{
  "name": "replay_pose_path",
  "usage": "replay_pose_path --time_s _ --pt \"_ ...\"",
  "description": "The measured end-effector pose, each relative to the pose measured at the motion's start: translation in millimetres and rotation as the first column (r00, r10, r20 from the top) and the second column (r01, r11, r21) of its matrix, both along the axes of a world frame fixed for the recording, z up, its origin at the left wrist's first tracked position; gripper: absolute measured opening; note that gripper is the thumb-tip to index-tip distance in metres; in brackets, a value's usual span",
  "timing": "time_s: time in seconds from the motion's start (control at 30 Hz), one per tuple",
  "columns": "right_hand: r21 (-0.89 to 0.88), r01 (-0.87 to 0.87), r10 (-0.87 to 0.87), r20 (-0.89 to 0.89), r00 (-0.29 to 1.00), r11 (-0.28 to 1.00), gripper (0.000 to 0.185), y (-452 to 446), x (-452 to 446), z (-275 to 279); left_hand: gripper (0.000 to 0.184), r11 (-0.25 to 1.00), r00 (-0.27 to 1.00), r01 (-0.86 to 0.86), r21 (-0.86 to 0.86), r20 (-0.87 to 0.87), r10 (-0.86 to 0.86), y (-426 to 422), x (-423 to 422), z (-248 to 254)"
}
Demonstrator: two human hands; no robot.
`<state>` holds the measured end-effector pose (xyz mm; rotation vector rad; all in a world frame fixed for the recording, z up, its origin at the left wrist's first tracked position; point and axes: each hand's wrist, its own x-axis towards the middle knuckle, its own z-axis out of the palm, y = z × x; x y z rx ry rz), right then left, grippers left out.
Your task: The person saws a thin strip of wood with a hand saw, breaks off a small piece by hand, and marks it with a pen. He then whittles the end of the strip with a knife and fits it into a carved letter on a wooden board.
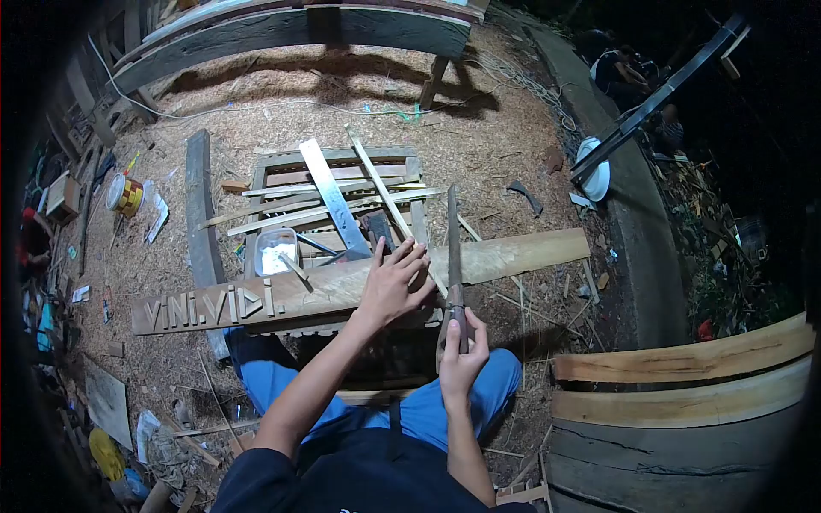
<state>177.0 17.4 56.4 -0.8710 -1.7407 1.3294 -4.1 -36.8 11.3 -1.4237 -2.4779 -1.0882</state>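
A long wooden board [522, 254] lies across my lap, with raised wooden letters reading "VINI.VIDI." [214, 308] on its left part. My left hand [398, 282] is over the board's middle, its fingers closed on a thin wooden strip [374, 171] that slants away from me. Wrapped round the brown handle of a long, narrow dark-bladed tool [454, 235], my right hand [462, 350] sits just right of it. The blade points away from me, over the board and beside the strip's near end; whether it touches the strip I cannot tell.
Beyond the board, a slatted wooden stand [415, 184] carries loose strips, a metal ruler [329, 197] and a plastic tub [276, 250] with white contents. Planks [684, 363] lie at right. A workbench [299, 34] stands ahead; people [624, 73] sit at upper right.
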Motion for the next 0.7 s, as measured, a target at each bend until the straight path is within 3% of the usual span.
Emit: replay_pose_path --time_s 0.07,0.17,0.4,0.47,0.63,0.7 --pt "-0.137 -0.025 0.034 0.061 0.998 0.99 0.036 2 -1 0 0.044 1.0 1.0 0.001 0.009 -0.016 -0.001 0 2 5" --pt "-0.051 -0.017 0.017 -0.009 1.0 0.999 0.035 4 -5 -9 0.045 1.0 1.0 0.006 0.01 -0.019 -0.006 -2 3 11" --pt "-0.062 -0.025 0.027 0.041 0.999 0.998 0.036 2 2 -18 0.036 0.998 0.998 0.034 0.046 0.055 -0.036 -1 -2 2" --pt "-0.18 -0.027 0.04 0.07 0.997 0.983 0.036 -2 2 -12 0.032 0.998 0.998 0.034 0.045 0.046 -0.036 0 -2 1" --pt "-0.105 -0.015 0.014 -0.012 1.0 0.994 0.033 4 0 -34 0.033 0.998 0.999 0.035 0.055 -0.008 -0.035 1 0 -5" --pt "-0.06 -0.007 0.005 -0.035 0.999 0.998 0.03 6 0 -34 0.039 0.99 0.993 0.12 0.071 -0.023 -0.118 0 0 -6"
